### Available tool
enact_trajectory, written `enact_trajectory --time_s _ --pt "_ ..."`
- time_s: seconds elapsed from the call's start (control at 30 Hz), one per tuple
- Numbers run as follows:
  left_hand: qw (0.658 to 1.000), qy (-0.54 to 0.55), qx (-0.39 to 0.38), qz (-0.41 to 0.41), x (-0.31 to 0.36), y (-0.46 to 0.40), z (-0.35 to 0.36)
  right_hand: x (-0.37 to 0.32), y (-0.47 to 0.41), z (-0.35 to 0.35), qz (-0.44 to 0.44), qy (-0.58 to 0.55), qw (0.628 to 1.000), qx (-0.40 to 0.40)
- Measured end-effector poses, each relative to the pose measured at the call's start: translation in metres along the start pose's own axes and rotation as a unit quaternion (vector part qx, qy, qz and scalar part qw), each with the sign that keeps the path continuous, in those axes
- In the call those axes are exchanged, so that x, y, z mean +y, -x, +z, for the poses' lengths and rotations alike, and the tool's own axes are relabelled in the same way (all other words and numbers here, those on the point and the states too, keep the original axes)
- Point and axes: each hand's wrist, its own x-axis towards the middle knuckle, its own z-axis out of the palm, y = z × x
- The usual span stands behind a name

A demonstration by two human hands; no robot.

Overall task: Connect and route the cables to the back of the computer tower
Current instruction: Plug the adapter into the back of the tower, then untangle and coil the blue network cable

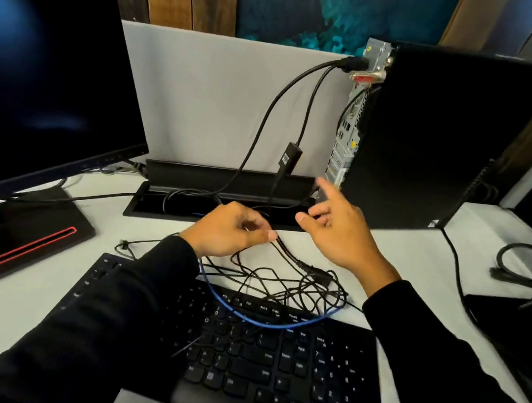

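Note:
The black computer tower (435, 139) stands at the back right, its silver rear panel (348, 127) facing left. Two black cables (270, 110) are plugged in near the panel's top, and one carries a small black adapter (290, 158). A tangle of thin black cables (281, 281) and a blue cable (259, 320) lies between my hands and over the keyboard's top edge. My left hand (227, 230) pinches thin black cables from this tangle. My right hand (339, 228) hovers near the base of the tower with fingers spread, holding nothing.
A black keyboard (236, 366) lies in front of me. A dark monitor (38, 70) on a red-trimmed stand (16, 236) fills the left. An open cable tray (217, 201) is sunk into the white desk. More black cables (519, 268) coil at the right.

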Motion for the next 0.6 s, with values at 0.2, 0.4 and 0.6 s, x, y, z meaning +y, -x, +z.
enact_trajectory --time_s 0.2,0.4,0.6 --pt "0.997 -0.078 -0.015 0.011 -0.011 0.031 0.024 0.036 0.034 0.002 0.010 0.146 0.968 -0.205" --pt "0.992 -0.105 -0.074 -0.006 -0.003 0.036 0.020 0.032 0.025 0.006 -0.042 0.092 0.985 -0.141" --pt "0.990 -0.060 -0.131 -0.012 -0.002 0.030 0.017 0.034 0.021 0.012 -0.055 0.103 0.978 -0.172"
